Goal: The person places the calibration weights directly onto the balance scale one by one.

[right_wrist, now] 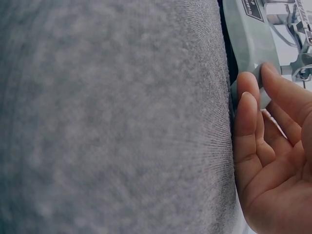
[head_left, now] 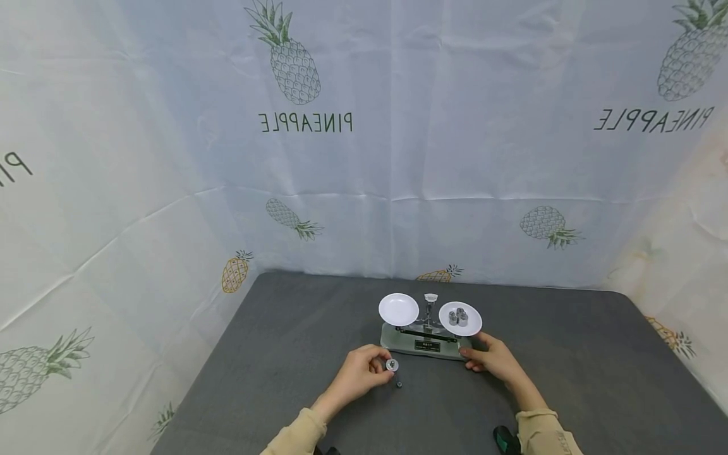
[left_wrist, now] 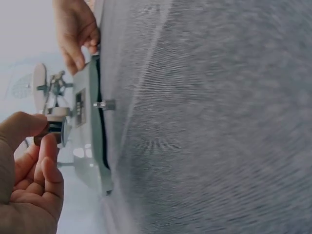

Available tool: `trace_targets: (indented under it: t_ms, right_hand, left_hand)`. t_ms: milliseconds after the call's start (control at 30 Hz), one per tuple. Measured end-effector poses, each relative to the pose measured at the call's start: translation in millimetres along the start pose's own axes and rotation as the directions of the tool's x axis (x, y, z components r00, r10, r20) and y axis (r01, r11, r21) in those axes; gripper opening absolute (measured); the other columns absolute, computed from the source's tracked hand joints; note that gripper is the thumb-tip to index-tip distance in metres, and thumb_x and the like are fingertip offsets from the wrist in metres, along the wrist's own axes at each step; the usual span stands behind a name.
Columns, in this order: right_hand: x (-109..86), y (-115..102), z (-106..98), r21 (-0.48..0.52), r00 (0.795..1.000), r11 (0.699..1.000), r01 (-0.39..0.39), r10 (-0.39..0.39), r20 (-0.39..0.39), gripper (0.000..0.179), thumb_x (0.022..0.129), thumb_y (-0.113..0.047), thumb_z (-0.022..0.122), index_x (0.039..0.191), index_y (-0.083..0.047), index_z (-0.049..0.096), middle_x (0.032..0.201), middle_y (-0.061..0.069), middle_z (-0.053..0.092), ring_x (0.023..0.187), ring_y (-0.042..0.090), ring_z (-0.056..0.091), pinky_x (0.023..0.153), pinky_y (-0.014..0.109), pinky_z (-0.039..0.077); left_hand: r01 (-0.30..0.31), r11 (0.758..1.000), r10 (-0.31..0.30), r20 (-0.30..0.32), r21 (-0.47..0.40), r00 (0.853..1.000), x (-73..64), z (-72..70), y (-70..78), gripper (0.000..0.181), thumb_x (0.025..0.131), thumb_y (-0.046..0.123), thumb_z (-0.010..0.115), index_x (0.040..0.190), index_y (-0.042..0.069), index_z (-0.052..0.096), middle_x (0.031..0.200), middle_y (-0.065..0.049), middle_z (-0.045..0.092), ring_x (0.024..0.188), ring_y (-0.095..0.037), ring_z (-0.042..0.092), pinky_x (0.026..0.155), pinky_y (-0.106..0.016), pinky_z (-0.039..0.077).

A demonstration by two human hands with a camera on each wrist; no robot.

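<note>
A balance scale [head_left: 428,341] with a pale green base and two white pans stands on the table. My left hand [head_left: 364,370] pinches a metal weight [left_wrist: 57,127] between thumb and fingers, held just in front of the scale base. Below it, a smaller weight [head_left: 399,384] stands on the tabletop. My right hand [head_left: 496,360] grips the right end of the base, thumb on top and fingers along the side. Three metal weights [head_left: 458,317] sit together on the right pan [head_left: 474,323]. Nothing lies on the left pan [head_left: 399,309].
The dark grey tabletop [head_left: 307,322] spreads around the scale. Behind and beside it hang pale cloth sheets [head_left: 455,158] printed with pineapples. A black and green object [head_left: 505,440] is beside my right sleeve, at the bottom of the head view.
</note>
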State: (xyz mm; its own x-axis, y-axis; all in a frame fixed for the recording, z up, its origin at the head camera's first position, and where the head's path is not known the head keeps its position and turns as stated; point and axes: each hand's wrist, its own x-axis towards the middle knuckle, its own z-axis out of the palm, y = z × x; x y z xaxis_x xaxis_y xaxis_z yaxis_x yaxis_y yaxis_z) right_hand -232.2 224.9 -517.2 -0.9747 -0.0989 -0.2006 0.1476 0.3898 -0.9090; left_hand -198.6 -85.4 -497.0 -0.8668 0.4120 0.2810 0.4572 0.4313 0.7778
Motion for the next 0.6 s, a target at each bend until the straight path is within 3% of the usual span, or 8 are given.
trace_targets:
  t_ms: [233, 600]
  right_hand:
    - [0.3, 0.9, 0.0, 0.006, 1.0, 1.0, 0.004, -0.004, 0.0, 0.069, 0.085, -0.018, 0.067, 0.138, 0.01, 0.032, 0.074, 0.006, 0.067, 0.065, 0.013, 0.065, 0.059, 0.025, 0.053]
    - [-1.7, -0.3, 0.3, -0.006, 1.0, 1.0, 0.01, -0.01, -0.004, 0.069, 0.086, -0.018, 0.067, 0.138, 0.01, 0.032, 0.075, 0.007, 0.068, 0.066, 0.014, 0.066, 0.06, 0.026, 0.053]
  left_hand:
    - [-0.02, 0.999, 0.023, -0.083, 0.039, 0.996, 6.7, -8.3, 10.3, 0.019, 0.074, 0.007, 0.075, 0.091, 0.007, 0.067, 0.078, -0.003, 0.062, 0.06, 0.007, 0.05, 0.054, -0.014, 0.044]
    - [-0.014, 0.996, 0.027, -0.15, 0.09, 0.988, 26.6, -24.3, 33.5, 0.018, 0.077, 0.012, 0.074, 0.092, 0.009, 0.066, 0.079, -0.008, 0.062, 0.06, 0.002, 0.051, 0.054, -0.016, 0.043]
